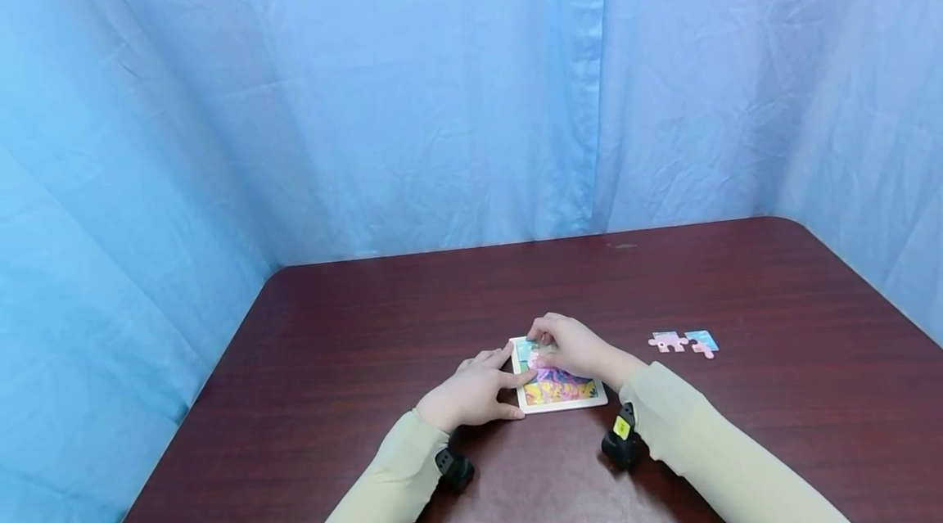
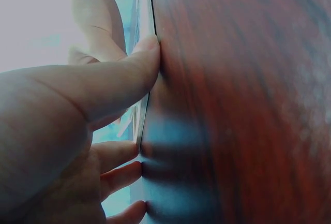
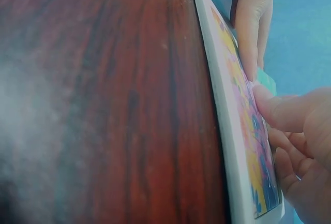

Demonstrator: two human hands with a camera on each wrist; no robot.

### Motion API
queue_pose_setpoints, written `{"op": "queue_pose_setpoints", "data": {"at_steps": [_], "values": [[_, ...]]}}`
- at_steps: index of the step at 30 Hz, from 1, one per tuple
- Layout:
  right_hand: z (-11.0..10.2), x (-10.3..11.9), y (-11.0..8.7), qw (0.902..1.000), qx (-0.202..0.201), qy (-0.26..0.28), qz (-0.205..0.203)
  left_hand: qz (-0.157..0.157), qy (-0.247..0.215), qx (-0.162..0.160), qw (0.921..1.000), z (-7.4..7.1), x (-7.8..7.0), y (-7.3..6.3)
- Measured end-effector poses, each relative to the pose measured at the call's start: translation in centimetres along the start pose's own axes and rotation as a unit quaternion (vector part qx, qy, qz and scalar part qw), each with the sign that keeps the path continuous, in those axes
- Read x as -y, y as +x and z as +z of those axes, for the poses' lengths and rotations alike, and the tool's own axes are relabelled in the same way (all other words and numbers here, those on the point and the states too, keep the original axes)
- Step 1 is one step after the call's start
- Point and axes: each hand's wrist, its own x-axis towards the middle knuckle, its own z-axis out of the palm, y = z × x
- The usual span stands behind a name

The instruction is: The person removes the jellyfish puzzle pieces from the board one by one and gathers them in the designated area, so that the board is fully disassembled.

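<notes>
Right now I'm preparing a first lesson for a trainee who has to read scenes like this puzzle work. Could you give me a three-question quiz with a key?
1. Multiple choice: how many loose puzzle pieces lie on the table, away from the hands? A) one; B) two; C) four.
2. True or false: these pieces lie to the left of the puzzle board, as the person sees it.
3. Open: which hand has its thumb at the board's near-left corner?

Key
1. B, two.
2. False; they lie to its right.
3. The left hand.
</notes>
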Motion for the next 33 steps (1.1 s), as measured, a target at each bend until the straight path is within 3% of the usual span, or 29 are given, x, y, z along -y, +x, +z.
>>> {"op": "queue_pose_setpoints", "data": {"at_steps": [18, 33], "values": [[0.3, -0.8, 0.0, 0.9956, -0.038, 0.078, 0.036, 0.0, 0.004, -0.001, 1.0, 0.0, 0.1, 0.2], [0.0, 0.3, -0.2, 0.9908, -0.049, 0.115, 0.052, -0.003, 0.007, 0.002, 1.0, -0.1, 0.1, 0.3]]}}
